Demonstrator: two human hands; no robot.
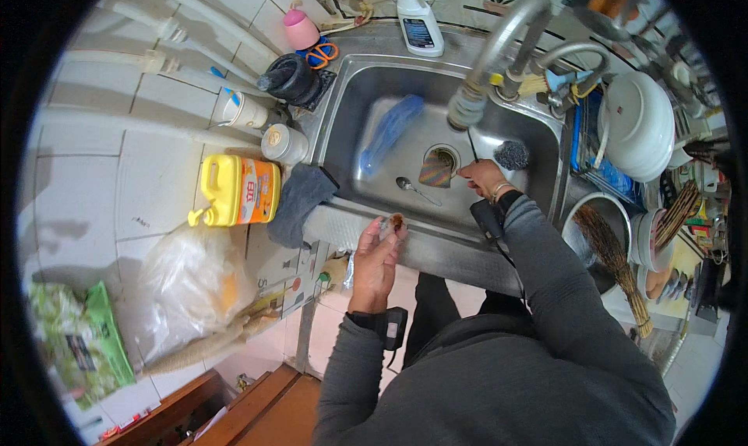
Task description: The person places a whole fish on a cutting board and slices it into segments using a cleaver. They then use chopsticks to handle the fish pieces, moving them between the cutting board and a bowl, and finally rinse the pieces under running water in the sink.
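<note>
My left hand [377,256] is closed on a small clear item with reddish-brown matter [397,221], over the front rim of the steel sink [409,244]; its exact kind cannot be told. Inside the basin, my right hand [480,178] has its fingers around a thin dark rod or handle [473,146]. By its fingertips a multicoloured patterned piece [436,170] lies partly over the drain [445,154]. A metal spoon [419,191] rests left of that piece. Farther left is a blue translucent plastic item [392,131], and a steel-wool scourer [512,155] lies at the right.
The faucet [467,104] overhangs the basin. A stone mortar [292,79], a lidded jar [284,144], a grey cloth [302,203] and a yellow jug [241,190] stand or lie at the left. White bowls [640,124] and a pot with a twig brush [610,259] are at the right.
</note>
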